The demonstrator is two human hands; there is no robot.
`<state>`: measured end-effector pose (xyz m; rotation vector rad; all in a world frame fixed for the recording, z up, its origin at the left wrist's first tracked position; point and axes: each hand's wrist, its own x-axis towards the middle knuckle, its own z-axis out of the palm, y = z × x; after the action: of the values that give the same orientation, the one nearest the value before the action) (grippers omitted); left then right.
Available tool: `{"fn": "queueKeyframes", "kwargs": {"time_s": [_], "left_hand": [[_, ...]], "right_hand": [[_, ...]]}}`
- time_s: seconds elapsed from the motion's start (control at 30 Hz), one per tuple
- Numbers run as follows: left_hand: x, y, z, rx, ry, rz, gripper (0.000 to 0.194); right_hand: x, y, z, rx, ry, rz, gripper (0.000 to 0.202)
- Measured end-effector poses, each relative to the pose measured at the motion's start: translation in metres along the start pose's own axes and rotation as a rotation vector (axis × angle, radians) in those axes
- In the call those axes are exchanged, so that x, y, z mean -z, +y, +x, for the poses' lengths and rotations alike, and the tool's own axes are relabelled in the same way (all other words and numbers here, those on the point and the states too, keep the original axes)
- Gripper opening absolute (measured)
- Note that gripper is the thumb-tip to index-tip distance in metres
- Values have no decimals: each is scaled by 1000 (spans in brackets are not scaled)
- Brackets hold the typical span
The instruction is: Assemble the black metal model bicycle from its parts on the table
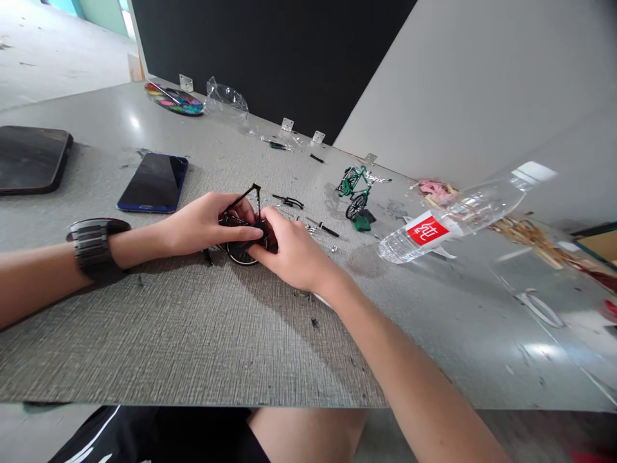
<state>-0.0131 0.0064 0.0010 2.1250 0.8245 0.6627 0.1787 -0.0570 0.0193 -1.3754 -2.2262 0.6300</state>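
Pinched between the left hand (212,222) and right hand (295,249), the black model bicycle (242,249), inboard of the near edge of the worktop (193,347), should handle as light, stiff and fragile; grip at the frame joints (256,188), without loading thin tubes (259,203).

Beyond the grey surface (144,347), a black panel (270,54) is standing, with pale floor (62,54) far left, grey wall (482,83) right.

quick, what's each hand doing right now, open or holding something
Left hand: closed, holding the black bicycle frame.
Right hand: closed, fingers on the black wheel.
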Motion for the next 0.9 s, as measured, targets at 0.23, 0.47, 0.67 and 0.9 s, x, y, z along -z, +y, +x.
{"fn": "queueKeyframes", "kwargs": {"time_s": [0.23,0.47,0.67,0.9], "left_hand": [[-1,0,-1,1,8,22,32],[-1,-1,-1,0,-13,37,33],[0,0,0,2,-13,65,35],[0,2,0,13,-23,77,34]], "right_hand": [[1,-1,-2,-15,-19,-34,15],[0,1,-3,1,-23,-92,17],[-1,2,-3,23,-20,-105,15],[0,2,-3,16,-36,-99,14]]}}
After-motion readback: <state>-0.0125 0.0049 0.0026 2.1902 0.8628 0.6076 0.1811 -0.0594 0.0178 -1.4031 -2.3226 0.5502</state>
